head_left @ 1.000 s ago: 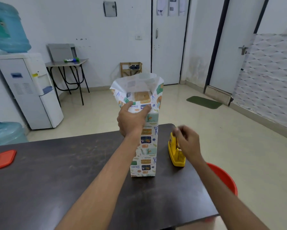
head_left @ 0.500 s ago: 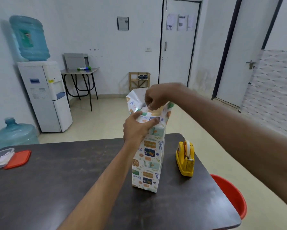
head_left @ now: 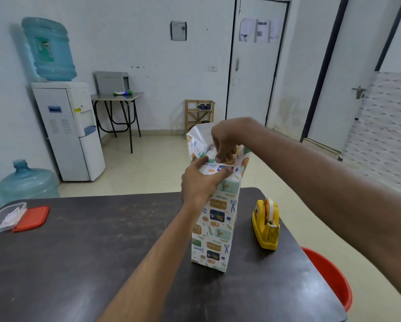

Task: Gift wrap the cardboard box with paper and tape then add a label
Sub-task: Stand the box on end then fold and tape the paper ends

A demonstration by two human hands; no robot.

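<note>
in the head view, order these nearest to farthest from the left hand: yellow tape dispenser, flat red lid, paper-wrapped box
1. patterned paper-wrapped box, held near its top by the left hand.
2. yellow plastic tape dispenser, on the dark table just right of the box.
3. flat red plastic lid, at the table's far left edge.

White walls (head_left: 148, 43), water dispenser (head_left: 67, 129), folding table (head_left: 117, 96), doors (head_left: 253, 66)

Glossy printed wrapping paper (head_left: 214, 219) at center; scuffed dark matt table (head_left: 78, 252); shiny yellow plastic tape dispenser (head_left: 266, 225) at right.
</note>
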